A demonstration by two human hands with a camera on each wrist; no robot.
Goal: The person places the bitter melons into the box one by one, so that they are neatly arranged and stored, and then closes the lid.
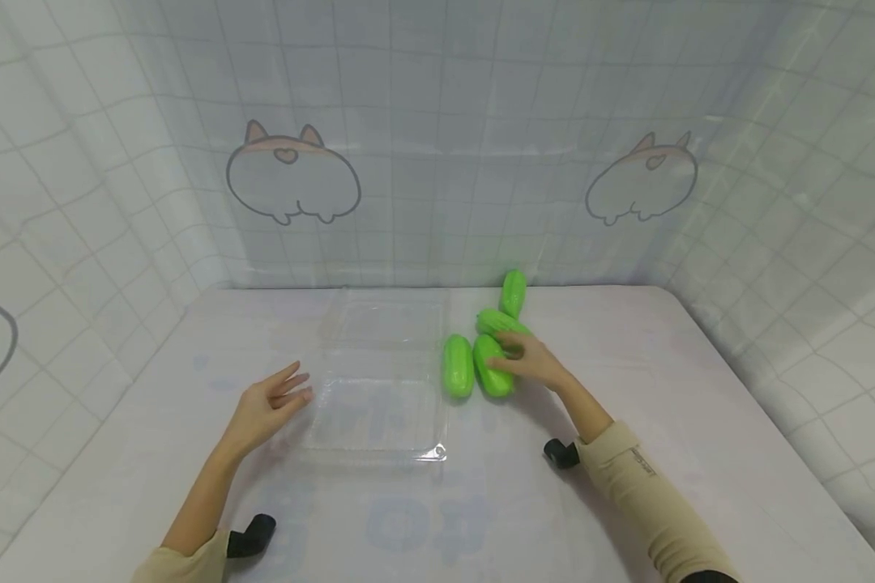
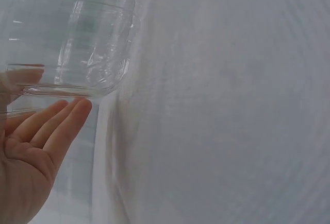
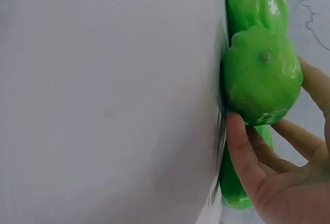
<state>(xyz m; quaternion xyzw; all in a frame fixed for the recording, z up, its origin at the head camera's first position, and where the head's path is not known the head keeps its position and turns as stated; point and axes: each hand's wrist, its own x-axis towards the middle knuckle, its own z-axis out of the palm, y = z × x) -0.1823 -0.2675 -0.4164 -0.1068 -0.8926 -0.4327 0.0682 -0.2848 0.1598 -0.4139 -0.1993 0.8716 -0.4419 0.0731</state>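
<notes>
A clear plastic clamshell box (image 1: 432, 452) lies unfolded on the table, its two halves one behind the other. My left hand (image 1: 261, 413) is at the box's left side with fingers extended. In the left wrist view, its fingertips (image 2: 82, 108) are at the box's edge, and the thumb shows through the plastic; contact is unclear. My right hand (image 1: 528, 360) holds a plump, glossy green cucumber-shaped vegetable (image 3: 263, 80) between thumb and fingers, low at the table. Another such green vegetable (image 1: 458, 367) lies just left of it, beside the box.
Behind the held piece lie a slanted green vegetable (image 1: 499, 321) and, farther back, another green vegetable (image 1: 514, 293). A pale cloth covers the table (image 1: 379, 518). Grid-patterned curtains (image 1: 437, 146) rise at the back and sides. Black devices (image 1: 251, 536) project from both wrists.
</notes>
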